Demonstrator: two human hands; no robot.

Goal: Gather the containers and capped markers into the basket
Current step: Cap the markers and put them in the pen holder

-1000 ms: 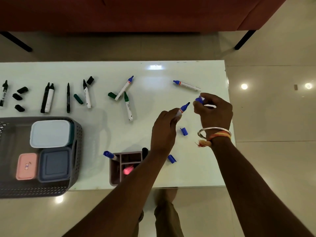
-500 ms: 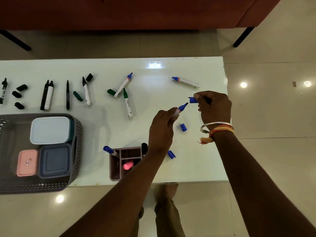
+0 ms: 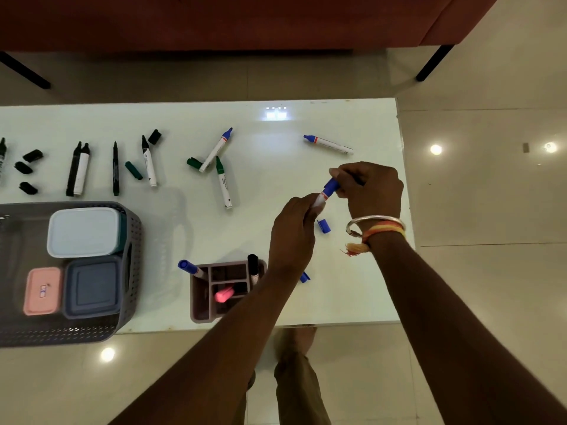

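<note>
My left hand [image 3: 291, 234] grips the white barrel of a blue marker [image 3: 321, 199]. Its tip sits inside a blue cap [image 3: 332, 186] pinched by my right hand [image 3: 372, 191]. At the left, the grey basket [image 3: 132, 240] holds a white-lidded container [image 3: 82, 231], a dark blue one [image 3: 92, 286] and a small pink one [image 3: 43, 291]. A brown pen holder [image 3: 201, 302] at the table's front edge carries a capped blue marker [image 3: 188, 267], a black marker [image 3: 253, 265] and a pink one [image 3: 224, 295]. Loose blue caps lie at the right [image 3: 324, 226] and by my left wrist [image 3: 304, 277].
Uncapped markers lie across the white table [image 3: 276, 148]: blue ones [image 3: 328, 144] [image 3: 216, 150], a green one [image 3: 223, 182], several black ones [image 3: 78, 170]. Green caps [image 3: 194, 162] [image 3: 133, 170] and black caps [image 3: 27, 167] lie among them. A red sofa [image 3: 214, 19] stands beyond.
My right hand brought the blue cap down and left onto the tip of the marker held in my left hand; earlier the cap and the bare tip were apart.
</note>
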